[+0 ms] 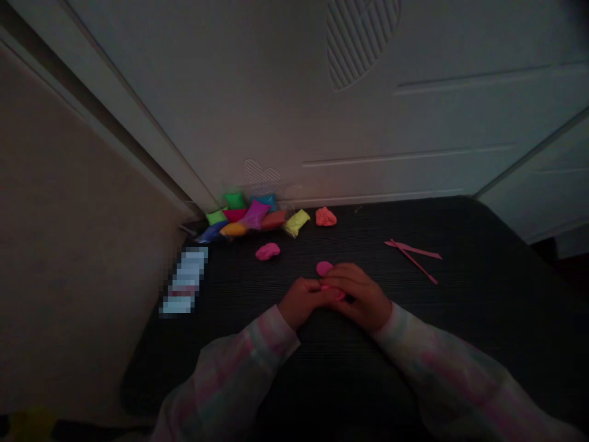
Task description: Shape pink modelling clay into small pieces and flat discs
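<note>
Left hand: my left hand (300, 302) comes in from the near side, its fingers bent and grasping the bright pink, soft, clay-like piece (339, 294) together with the other hand.
Right hand: my right hand (363, 298) arches over that same piece, fingers curled down on it and meeting my left fingertips.
Pink piece: between my two hands, low over the tabletop (483, 319), which is black with a fine grain; my fingers hide most of its shape.
Pink disc: a flat, rounded pink disc (324, 268) shows just beyond my right fingers; I cannot tell whether it joins the piece I hold.
Pink lump: an uneven pink clay-like lump (267, 251) lies farther off to the left.
Coral lump: a crumpled orange-coral lump (326, 217) sits near the far edge.
Packets: a clear plastic bag of plump coloured packets (254, 215), green, red, blue, orange and purple among them, lies at the far left, a pale yellow packet (297, 222) at its right end.
Sticks: two thin pink sticks (416, 263) lie to my right, crossing near their left ends.
Blurred patch: a pale, pixelated rectangle (186, 279) at the left, unreadable.
Sleeves: pale plaid sleeves (248, 356), pink and teal.
Behind: a white panel (285, 92) with raised ribbed hearts.
</note>
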`<state>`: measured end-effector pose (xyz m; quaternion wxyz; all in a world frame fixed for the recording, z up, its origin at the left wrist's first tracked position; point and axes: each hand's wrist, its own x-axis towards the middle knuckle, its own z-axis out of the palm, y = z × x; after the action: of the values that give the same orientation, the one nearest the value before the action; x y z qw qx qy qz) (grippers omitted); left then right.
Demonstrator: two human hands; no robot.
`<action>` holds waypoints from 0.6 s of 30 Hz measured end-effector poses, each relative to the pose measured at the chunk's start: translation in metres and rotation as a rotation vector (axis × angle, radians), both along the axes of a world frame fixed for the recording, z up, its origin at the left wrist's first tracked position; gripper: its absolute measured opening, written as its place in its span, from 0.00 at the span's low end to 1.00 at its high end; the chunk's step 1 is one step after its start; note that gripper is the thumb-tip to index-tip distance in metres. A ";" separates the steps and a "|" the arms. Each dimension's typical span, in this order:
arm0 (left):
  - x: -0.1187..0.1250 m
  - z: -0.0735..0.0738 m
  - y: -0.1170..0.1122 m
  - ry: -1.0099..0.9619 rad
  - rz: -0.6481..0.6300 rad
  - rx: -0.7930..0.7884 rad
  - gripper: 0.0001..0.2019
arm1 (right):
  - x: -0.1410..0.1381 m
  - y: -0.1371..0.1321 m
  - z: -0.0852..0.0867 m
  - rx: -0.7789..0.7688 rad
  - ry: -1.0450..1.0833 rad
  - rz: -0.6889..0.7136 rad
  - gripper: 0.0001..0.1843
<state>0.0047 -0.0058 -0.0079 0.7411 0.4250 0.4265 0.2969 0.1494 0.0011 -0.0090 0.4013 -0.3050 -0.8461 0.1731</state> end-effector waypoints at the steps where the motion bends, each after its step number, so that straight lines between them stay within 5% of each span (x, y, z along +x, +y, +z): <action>1: 0.000 0.001 0.000 0.009 0.003 -0.007 0.08 | 0.001 0.001 -0.001 0.008 -0.005 0.007 0.13; 12: 0.001 0.008 0.000 0.028 -0.027 0.041 0.08 | 0.003 -0.001 0.000 0.014 0.029 0.011 0.09; 18: 0.004 0.009 -0.003 0.059 0.097 0.098 0.06 | 0.000 0.000 -0.001 0.014 0.011 0.031 0.12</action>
<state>0.0085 -0.0083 0.0007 0.6914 0.4482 0.4531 0.3403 0.1490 0.0014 -0.0105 0.4054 -0.2879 -0.8497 0.1752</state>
